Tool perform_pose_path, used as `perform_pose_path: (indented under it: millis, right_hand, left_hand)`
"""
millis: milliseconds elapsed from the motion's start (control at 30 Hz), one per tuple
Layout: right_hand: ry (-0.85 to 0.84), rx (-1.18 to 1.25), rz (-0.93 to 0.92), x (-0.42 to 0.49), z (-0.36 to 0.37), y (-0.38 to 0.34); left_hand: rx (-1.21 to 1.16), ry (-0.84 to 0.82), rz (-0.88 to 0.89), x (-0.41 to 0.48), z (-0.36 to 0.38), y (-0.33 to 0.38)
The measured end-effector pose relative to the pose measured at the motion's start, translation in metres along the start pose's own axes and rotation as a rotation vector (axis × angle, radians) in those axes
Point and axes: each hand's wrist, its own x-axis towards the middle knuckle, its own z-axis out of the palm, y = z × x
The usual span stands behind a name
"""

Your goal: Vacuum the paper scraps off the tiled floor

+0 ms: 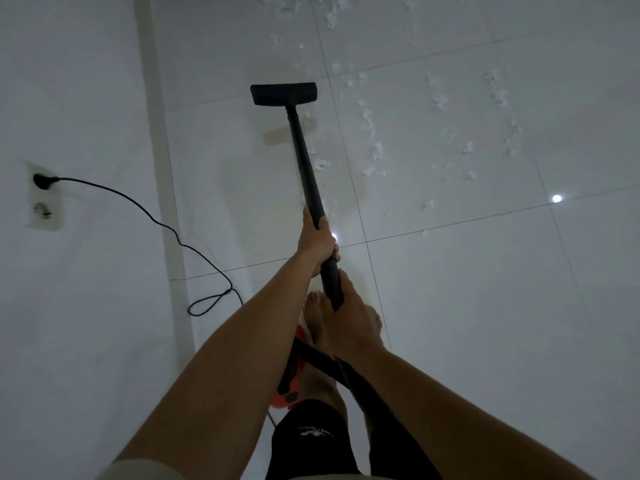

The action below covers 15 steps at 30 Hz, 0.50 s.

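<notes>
A black vacuum wand [304,157] runs from my hands to a flat black floor nozzle [283,94] resting on the white tiled floor [485,306]. My left hand [317,239] grips the wand about halfway up. My right hand [349,315] grips its lower end where the black hose [374,386] joins. White paper scraps [375,150] lie scattered to the right of the nozzle and wand, and more paper scraps [332,15] lie beyond it at the top.
The orange vacuum body [289,386] sits by my bare feet [320,317]. Its black cord [145,216] loops across the floor to a plug [43,180] in a wall socket [43,202] on the white wall at left.
</notes>
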Motion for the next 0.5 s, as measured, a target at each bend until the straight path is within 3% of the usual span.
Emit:
perform_pose_path:
  millis: [267, 500]
  right_hand:
    - [0.055, 0.077, -0.048, -0.009, 0.022, 0.003]
    - [0.096, 0.094, -0.087, -0.021, 0.022, 0.043]
  left_hand:
    - [-0.091, -0.072, 0.028, 0.001, -0.013, -0.007]
    - [-0.074, -0.011, 0.042, -0.022, 0.005, -0.030]
